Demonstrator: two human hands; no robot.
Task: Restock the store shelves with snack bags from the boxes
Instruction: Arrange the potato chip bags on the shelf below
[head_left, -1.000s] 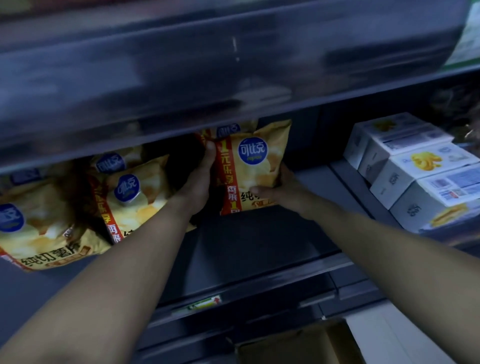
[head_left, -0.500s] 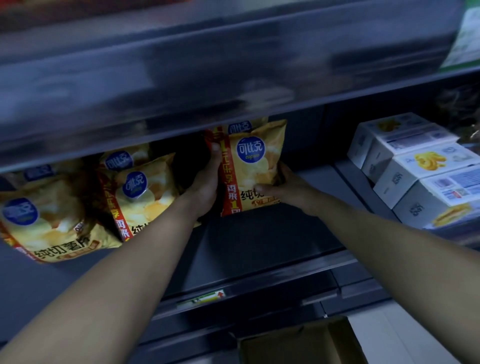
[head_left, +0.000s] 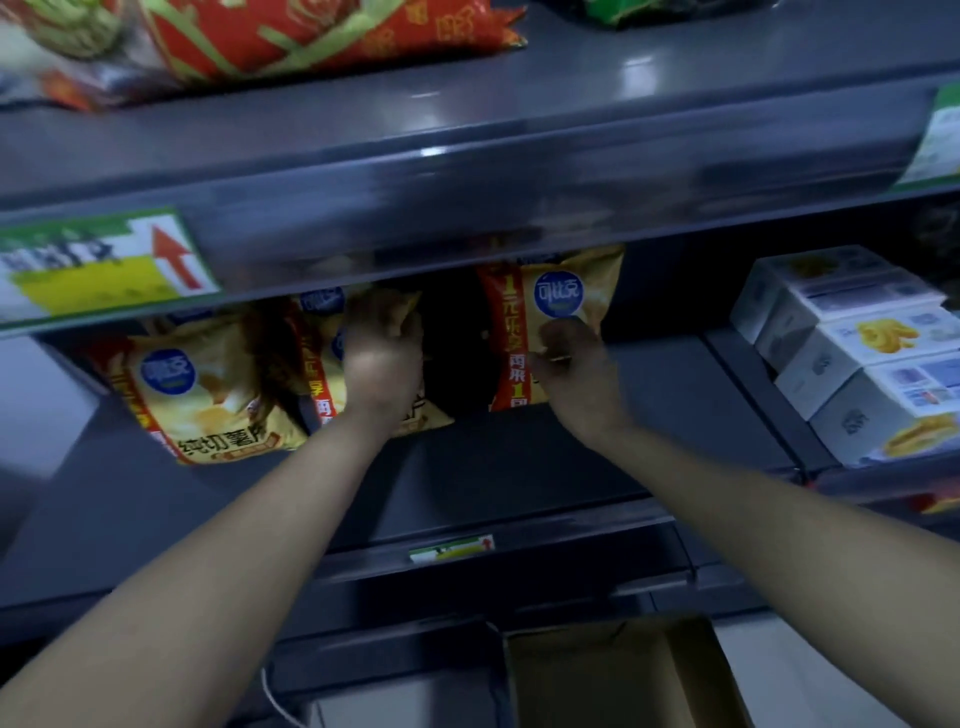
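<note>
Yellow chip bags with blue round logos stand on the dark grey shelf (head_left: 519, 467). My right hand (head_left: 574, 364) grips the lower front of the rightmost chip bag (head_left: 558, 296), which stands upright at the back of the shelf. My left hand (head_left: 384, 353) has shifted to the middle chip bag (head_left: 322, 364) and clasps its upper right edge. A third chip bag (head_left: 208, 395) leans at the left, untouched. A dark gap separates the middle and rightmost bags.
White cartons with yellow snack pictures (head_left: 862, 353) are stacked at the right of the shelf. An open cardboard box (head_left: 613, 675) sits on the floor below. Red and green bags (head_left: 311, 36) lie on the upper shelf, with a green price tag (head_left: 98, 265) on its edge.
My left hand let go of the rightmost bag and moved left onto the middle bag. My right hand stays on the rightmost bag. The camera tilted up, revealing the upper shelf.
</note>
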